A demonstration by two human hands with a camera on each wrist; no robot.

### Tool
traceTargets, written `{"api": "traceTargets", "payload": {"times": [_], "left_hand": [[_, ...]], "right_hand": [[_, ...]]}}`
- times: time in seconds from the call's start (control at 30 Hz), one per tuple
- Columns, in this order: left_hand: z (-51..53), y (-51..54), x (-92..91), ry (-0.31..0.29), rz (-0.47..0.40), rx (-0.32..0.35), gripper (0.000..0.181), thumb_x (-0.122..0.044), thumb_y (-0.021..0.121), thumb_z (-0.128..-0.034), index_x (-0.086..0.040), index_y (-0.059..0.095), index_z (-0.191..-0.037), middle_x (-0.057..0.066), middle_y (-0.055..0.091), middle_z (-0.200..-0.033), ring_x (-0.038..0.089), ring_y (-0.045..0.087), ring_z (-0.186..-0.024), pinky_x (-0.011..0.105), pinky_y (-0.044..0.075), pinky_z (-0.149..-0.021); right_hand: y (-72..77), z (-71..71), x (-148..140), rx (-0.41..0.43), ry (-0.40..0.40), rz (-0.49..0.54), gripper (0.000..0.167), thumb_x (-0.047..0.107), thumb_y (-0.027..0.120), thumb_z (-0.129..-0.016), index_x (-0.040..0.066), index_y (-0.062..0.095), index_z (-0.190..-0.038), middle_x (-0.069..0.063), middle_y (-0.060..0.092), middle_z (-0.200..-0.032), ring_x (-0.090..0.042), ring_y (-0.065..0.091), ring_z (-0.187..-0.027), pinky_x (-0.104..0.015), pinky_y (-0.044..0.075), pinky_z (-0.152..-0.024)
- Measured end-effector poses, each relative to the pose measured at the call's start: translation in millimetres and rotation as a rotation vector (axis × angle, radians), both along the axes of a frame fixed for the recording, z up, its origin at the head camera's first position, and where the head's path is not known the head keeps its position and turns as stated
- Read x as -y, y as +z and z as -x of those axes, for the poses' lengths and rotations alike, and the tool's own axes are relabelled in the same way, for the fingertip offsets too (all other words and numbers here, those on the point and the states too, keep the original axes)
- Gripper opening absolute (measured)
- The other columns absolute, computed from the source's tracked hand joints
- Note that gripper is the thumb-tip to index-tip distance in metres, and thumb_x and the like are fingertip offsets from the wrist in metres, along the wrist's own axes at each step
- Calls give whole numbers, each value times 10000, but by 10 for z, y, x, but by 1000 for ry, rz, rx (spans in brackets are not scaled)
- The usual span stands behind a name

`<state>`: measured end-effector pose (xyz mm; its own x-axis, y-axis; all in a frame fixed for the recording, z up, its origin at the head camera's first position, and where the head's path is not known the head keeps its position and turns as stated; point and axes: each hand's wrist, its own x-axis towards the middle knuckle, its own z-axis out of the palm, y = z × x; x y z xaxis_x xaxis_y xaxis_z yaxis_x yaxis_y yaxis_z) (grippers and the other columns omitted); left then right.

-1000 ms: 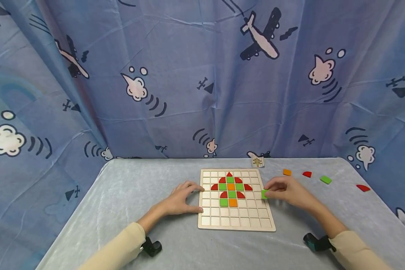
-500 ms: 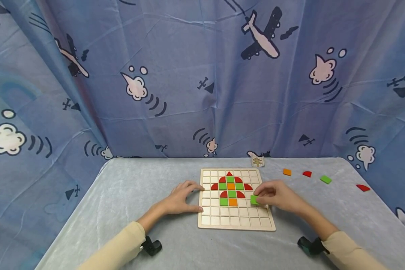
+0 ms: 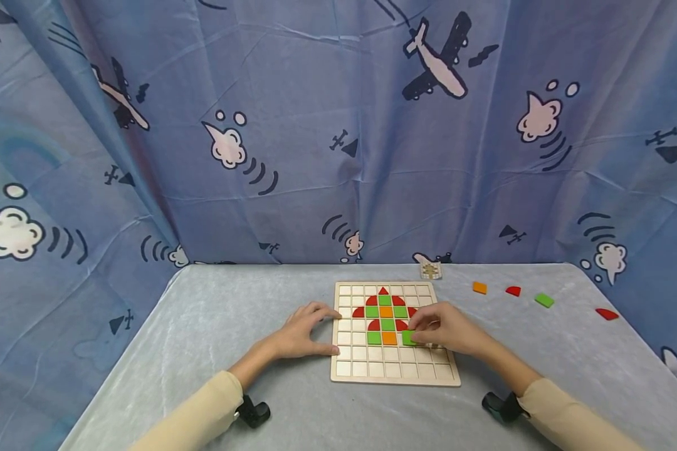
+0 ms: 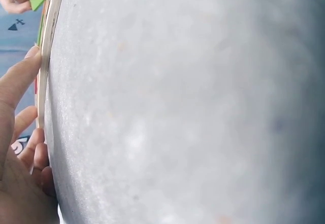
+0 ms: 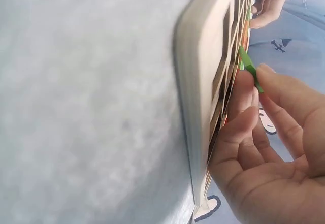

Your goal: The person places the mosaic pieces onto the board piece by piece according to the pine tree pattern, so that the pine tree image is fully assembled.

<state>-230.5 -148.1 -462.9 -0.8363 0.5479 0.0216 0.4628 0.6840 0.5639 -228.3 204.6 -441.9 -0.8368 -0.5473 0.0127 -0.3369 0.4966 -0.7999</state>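
Note:
A pale wooden grid board [image 3: 372,371] lies on the table, bearing red, green and orange tiles in a tree-like pattern. My right hand [image 3: 450,329] is over the board's right half and pinches a green square tile [image 3: 407,338] between thumb and fingers. That tile is just right of the orange tile [image 3: 390,338] in the lowest filled row. In the right wrist view the pinched green tile [image 5: 248,64] is tilted, one edge at the grid. My left hand [image 3: 303,334] rests thumb and fingertips against the board's left edge, fingers spread and relaxed.
Loose tiles lie to the right: an orange one [image 3: 479,287], a red one [image 3: 513,291], a green one [image 3: 544,300] and another red one [image 3: 607,314]. A small patterned card [image 3: 430,270] lies behind the board. A blue printed curtain [image 3: 293,125] hangs behind the table.
My right hand has moved left over the board, carrying the green tile from the right rim to beside the orange tile. My left hand stays at the left edge.

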Motion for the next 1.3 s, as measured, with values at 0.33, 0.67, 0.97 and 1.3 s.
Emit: {"api": "traceTargets", "payload": {"times": [0.33,0.67,0.97,1.3], "left_hand": [[-8,20,-13,-1,-4,0,671,-501,789,-785,-278,545,-1369,-2,479,-1415,239,416,-1339,546,314,-1097],[-11,7,-8,1,-2,2,671,-504,789,-784,-282,545,-1367,-4,479,-1413,235,416,-1335,542,316,-1097],[-6,0,-10,-3,-1,-4,669,-505,785,-789,-280,543,-1370,-7,480,-1411,230,420,-1326,533,322,-1085],[-6,3,-2,-6,1,-1,672,-500,787,-789,-275,542,-1373,-4,479,-1410,230,420,-1330,530,324,-1090]], "right_hand": [[-35,35,82,-72,9,-46,102,133,773,-844,95,735,-930,-13,724,-857,-69,585,-743,-215,519,-702],[-10,25,128,-82,0,-75,92,123,771,-843,97,732,-922,-14,712,-839,-75,575,-728,-213,499,-673],[-2,20,88,-73,-6,-73,92,116,771,-840,84,733,-918,-13,710,-835,-84,579,-736,-212,502,-686],[-15,4,-118,-51,-36,-52,124,170,770,-852,95,725,-940,-31,692,-871,-93,583,-738,-211,508,-676]]}}
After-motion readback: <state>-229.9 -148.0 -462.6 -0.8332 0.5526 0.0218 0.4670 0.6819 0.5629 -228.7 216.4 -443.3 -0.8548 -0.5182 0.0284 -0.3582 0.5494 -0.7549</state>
